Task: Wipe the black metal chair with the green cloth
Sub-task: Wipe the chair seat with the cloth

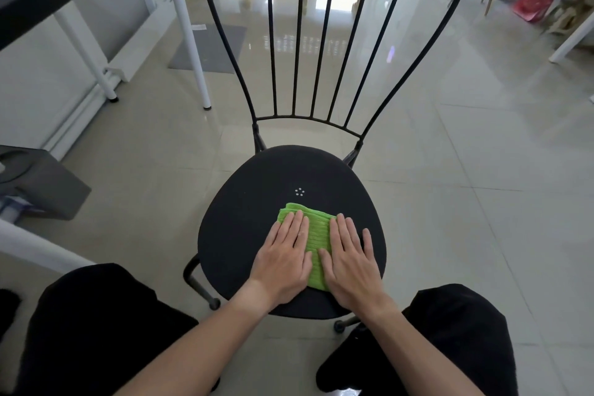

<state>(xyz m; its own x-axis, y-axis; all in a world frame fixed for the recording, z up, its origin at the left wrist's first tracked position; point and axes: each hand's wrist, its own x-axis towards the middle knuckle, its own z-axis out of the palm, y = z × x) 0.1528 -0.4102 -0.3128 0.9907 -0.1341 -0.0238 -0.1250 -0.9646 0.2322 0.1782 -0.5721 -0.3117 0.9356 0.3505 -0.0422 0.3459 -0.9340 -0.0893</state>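
We look down on the black metal chair (244,235), whose rounded seat faces us and whose back of thin upright bars rises beyond it. The green cloth (316,235) lies folded on the near half of the seat, just below a small ring of pale holes (299,192) at the seat's centre. Both our hands lie flat on the cloth, side by side: the left hand (284,262) covers its left part and the right hand (350,262) covers its right part, with a strip of green showing between them. The fingers of both are straight and laid close together, pointing toward the chair back, palms down and pressing the cloth against the seat; neither hand curls round or pinches it. The right hand's outer finger reaches past the cloth's edge onto the bare seat. Our knees, in black cloth, sit at either side of the chair's near edge. The chair stands on a glossy tiled floor (466,170). To the left are white legs (193,42) under a dark-topped bench, and at far right a red object (535,0) rests among wooden legs.
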